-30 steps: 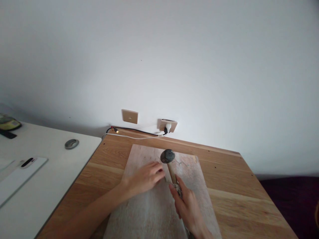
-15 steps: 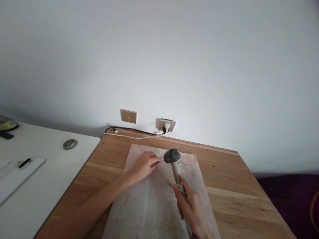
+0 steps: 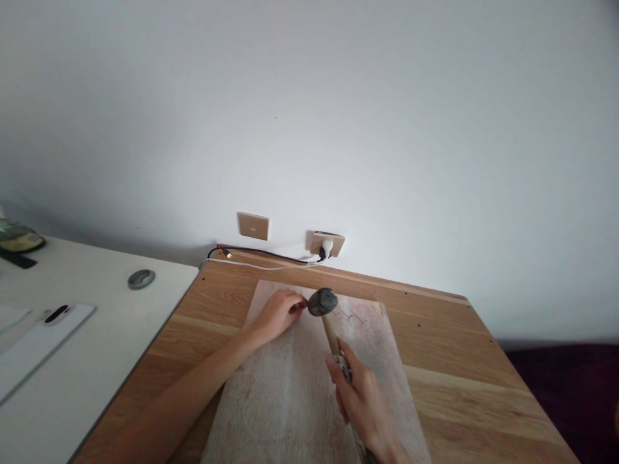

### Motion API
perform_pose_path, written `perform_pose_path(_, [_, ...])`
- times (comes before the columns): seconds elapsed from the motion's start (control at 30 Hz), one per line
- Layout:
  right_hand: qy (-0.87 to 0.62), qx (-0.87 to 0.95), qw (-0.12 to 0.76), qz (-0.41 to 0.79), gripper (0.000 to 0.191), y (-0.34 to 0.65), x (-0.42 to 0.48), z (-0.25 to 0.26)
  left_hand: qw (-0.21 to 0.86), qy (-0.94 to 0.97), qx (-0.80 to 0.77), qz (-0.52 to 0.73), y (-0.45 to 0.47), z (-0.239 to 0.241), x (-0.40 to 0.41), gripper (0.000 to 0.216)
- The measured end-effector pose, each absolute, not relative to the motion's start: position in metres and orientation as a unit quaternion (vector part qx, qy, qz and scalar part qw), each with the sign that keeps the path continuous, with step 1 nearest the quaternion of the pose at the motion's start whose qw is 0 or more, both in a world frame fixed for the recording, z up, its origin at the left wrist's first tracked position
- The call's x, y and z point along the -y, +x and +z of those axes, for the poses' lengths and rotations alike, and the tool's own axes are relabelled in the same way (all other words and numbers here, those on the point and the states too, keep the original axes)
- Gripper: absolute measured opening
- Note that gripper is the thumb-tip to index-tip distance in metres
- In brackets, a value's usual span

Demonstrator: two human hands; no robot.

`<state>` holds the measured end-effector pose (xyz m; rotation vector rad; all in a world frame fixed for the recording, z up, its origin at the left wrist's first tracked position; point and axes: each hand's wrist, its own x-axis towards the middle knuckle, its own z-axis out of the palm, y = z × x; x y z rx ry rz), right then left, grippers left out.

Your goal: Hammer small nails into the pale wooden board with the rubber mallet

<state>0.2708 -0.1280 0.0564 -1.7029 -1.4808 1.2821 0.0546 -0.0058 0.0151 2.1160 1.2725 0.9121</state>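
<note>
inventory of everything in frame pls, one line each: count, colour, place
hammer: 1, dark grey head on a wooden handle, head over the far part of the board
board: 1, pale whitish-pink, flat on the wooden table
wooden table: 1, light oak, centre and right
white desk: 1, white, left
grommet: 1, grey, set in the white desk
wall plate: 1, tan, on the wall
socket: 1, tan with a white plug in it, on the wall
cables: 2, one black, one white, along the table's far edge
left hand: 1, fingers on the board beside the hammer head
right hand: 1, gripping the hammer handle
</note>
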Motion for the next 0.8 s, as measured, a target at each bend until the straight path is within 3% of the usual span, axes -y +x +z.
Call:
perform_pose_path(0.2, [-0.631,0.578,0.271,0.440,0.077,0.266,0.123,0.054,0.318,0.728,-0.489,0.359,0.054,0.009,0.007,0.051])
perform_pose_path(0.43, [-0.626,0.612,0.271,0.400,0.066,0.266,0.121,0.052,0.317,0.734,-0.483,0.358,0.053,0.003,0.003,0.065])
perform_pose_path(0.53, [-0.625,0.605,0.257,0.421,0.068,0.266,0.122,0.056,0.281,0.741,-0.487,0.367,0.053,0.006,0.005,0.056])
perform_pose_path(0.67, [-0.638,0.577,0.276,0.429,0.072,0.274,0.126,0.062,0.161,0.771,-0.479,0.387,0.060,0.023,0.023,0.020])
perform_pose_path(0.8, [-0.660,0.540,0.325,0.408,0.073,0.291,0.129,0.066,0.057,0.916,-0.271,0.290,0.088,0.041,0.053,0.005])
